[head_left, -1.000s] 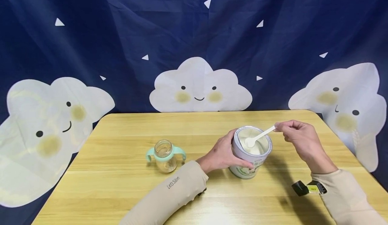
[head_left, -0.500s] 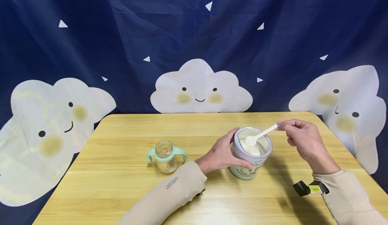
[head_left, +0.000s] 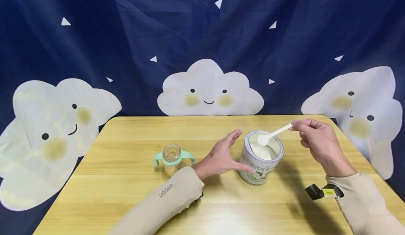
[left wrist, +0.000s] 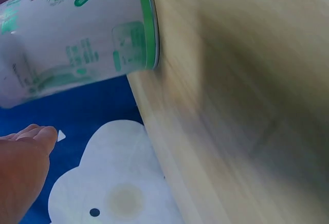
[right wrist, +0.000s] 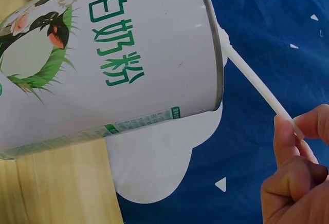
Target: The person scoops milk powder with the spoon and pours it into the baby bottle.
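Note:
A white milk powder can (head_left: 257, 168) stands uncovered on the table, with pale powder (head_left: 263, 153) inside. My right hand (head_left: 321, 143) pinches the handle end of a white measuring scoop (head_left: 280, 131), whose bowl sits at the can's mouth and looks filled with powder. In the right wrist view, thumb and fingers press on the scoop's handle (right wrist: 259, 88). My left hand (head_left: 218, 159) is spread at the can's left side, holding nothing. Its thumb overlaps the can's front in the head view; I cannot tell whether it touches. The left wrist view has the fingers (left wrist: 31, 154) apart from the can.
A clear baby bottle (head_left: 172, 154) with mint-green handles and an uncapped top stands left of the can, partly behind the left sleeve (head_left: 164, 196). The wooden table (head_left: 126, 178) ends at a dark blue curtain (head_left: 190, 27) printed with clouds.
My left hand has let go of the can and drawn left, its fingers spreading. The scoop has risen slightly from the powder toward the can's rim, with the right hand lifting a little.

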`<state>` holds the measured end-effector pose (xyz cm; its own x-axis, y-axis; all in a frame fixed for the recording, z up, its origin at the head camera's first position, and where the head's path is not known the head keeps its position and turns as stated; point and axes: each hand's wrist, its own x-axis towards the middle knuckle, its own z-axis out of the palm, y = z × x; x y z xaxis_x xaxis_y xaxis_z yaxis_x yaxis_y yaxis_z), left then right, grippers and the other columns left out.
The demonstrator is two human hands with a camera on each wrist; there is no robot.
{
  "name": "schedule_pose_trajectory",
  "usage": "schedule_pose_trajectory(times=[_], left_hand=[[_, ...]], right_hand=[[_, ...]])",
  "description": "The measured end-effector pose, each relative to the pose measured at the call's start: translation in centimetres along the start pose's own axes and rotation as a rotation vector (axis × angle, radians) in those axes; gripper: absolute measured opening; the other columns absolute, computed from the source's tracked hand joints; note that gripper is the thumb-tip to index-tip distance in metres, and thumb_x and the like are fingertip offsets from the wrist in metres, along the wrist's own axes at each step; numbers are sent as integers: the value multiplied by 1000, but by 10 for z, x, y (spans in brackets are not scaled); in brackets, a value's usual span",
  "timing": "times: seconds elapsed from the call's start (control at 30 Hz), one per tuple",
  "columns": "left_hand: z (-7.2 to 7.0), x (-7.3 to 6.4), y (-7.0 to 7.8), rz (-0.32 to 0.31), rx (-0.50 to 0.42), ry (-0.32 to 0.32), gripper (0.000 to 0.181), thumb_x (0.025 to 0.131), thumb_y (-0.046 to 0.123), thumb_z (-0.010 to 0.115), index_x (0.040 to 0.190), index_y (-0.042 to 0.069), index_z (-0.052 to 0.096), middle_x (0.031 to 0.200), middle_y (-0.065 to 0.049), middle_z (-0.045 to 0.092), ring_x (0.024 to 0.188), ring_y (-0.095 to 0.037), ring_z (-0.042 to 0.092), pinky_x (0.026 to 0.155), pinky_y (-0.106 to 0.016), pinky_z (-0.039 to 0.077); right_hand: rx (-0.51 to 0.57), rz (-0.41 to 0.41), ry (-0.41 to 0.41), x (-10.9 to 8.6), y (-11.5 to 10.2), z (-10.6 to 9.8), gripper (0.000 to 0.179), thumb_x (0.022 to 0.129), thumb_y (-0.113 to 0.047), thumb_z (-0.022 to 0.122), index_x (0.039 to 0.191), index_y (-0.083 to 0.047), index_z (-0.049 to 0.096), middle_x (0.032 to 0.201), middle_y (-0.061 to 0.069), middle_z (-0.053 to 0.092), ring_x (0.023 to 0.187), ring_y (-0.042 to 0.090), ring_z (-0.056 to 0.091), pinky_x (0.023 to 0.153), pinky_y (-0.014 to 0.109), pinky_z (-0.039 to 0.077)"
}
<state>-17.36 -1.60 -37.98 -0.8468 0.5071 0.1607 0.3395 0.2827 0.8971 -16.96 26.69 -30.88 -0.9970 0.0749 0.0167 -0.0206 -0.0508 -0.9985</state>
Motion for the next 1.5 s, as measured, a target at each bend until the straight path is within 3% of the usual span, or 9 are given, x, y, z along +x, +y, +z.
schedule_pose_trajectory(times=[0.2,0.37,0.5,0.73,1.23,1.5], left_hand=[[-14,-5,3,-19,19,9,120,64,31,97,158,12,24,161,0,30,145,-19,32,116,-34,31],[-25,-7,4,-15,17,20,118,65,26,96,158,10,25,161,-3,30,145,-17,31,116,-33,30],[-32,-10,6,-28,10,31,116,66,23,96,158,12,26,161,1,31,146,-17,31,117,-36,29],[-42,-17,6,-34,26,35,115,65,22,96,157,11,28,160,-1,32,145,-16,31,116,-33,30],[-64,-35,15,-43,0,60,115,64,27,97,156,12,29,158,4,35,144,-14,33,115,-30,31],[-80,-44,15,-2,-29,68,111,67,14,95,155,6,28,158,-2,37,144,-20,35,116,-29,31]], right_hand=[[-10,8,8,2,-3,1,18,95,-13,69,77,-12,72,74,-7,67,52,4,36,43,21,26],[18,-3,-2,3,-5,6,18,95,-11,69,76,-11,71,74,-6,68,51,4,35,46,26,17],[30,-12,4,4,-6,10,20,95,-10,69,75,-11,72,74,-6,68,50,3,36,48,28,14],[39,2,3,7,-8,17,20,95,-8,66,77,-13,74,73,-6,68,52,3,37,43,19,26],[-1,1,-6,8,-10,33,20,94,-13,70,73,-14,70,73,-8,68,54,3,39,45,16,32],[-20,3,-2,12,-10,41,22,93,-12,70,71,-15,71,72,-8,68,55,3,39,45,15,32]])
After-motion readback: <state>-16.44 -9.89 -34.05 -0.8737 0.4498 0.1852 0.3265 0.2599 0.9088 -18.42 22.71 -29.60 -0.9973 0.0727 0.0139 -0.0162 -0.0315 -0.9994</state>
